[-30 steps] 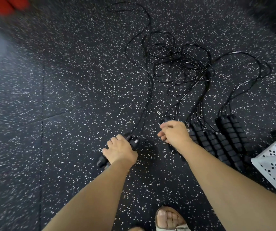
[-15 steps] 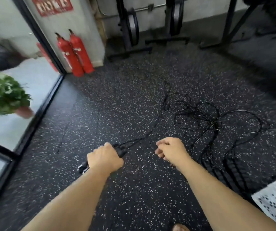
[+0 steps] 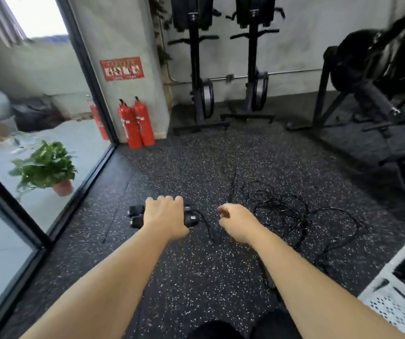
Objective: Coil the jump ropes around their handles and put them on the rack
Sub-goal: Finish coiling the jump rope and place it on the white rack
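Across speckled rubber floor, right of centre: one tangle of black ropes; rope count not readable. Near right corner: one white perforated rack, partly out of frame.

Left hand clenched round two handles, side by side, long axis left–right, cord ends pointing right. One cord leaves those ends and loops nearward toward right hand. Its fingers are curled; whether they pinch cord, cannot tell.

Judgement: right hand is nearer the loose cord, so it would feed the wraps. Rack lies right and near of both hands.
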`<action>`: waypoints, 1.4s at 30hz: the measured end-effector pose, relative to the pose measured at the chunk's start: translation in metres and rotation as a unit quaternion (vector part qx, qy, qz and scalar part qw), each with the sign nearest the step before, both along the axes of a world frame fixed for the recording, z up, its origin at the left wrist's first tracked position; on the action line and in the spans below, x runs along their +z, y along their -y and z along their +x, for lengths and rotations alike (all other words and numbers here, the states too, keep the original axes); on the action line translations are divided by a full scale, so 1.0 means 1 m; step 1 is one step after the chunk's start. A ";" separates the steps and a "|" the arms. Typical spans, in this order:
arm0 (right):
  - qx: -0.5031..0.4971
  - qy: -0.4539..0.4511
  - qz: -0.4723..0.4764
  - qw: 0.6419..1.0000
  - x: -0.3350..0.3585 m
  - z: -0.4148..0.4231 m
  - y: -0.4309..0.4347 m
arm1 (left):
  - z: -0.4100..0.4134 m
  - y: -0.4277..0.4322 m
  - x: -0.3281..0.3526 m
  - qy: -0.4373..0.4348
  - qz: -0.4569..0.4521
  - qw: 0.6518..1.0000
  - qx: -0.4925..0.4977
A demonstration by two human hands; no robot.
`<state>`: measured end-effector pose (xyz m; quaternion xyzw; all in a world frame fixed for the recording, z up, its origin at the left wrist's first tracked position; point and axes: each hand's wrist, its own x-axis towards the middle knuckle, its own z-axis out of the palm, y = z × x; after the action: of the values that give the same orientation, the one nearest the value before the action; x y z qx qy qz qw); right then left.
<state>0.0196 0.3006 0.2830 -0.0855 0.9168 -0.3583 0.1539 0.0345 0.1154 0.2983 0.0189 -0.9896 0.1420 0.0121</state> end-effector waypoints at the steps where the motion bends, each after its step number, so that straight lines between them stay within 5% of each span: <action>1: 0.016 -0.008 0.016 1.000 0.008 0.004 0.007 | 0.003 0.002 0.009 0.000 0.009 1.000 0.001; 15: 0.087 -0.196 0.086 0.973 0.103 0.024 0.061 | 0.035 0.039 0.117 0.040 0.355 0.934 0.032; 20: 0.072 -0.087 -0.096 0.989 0.114 0.017 0.050 | 0.040 0.059 0.138 0.026 0.504 0.860 0.074; 30: -0.056 -0.115 -0.235 0.964 0.096 0.006 0.028 | 0.039 0.086 0.149 -0.010 0.712 0.673 0.200; 36: -0.122 -0.098 -0.220 0.963 0.074 0.003 0.009 | 0.040 0.092 0.158 -0.047 0.760 0.608 0.226; 42: -0.148 -0.108 -0.107 0.977 0.057 0.008 0.007 | 0.036 0.083 0.160 -0.062 0.795 0.562 0.221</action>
<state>0.0275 0.2936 0.3400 -0.0030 0.8871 -0.4614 -0.0107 0.0709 0.0320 0.4581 0.2476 -0.6640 -0.7052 0.0221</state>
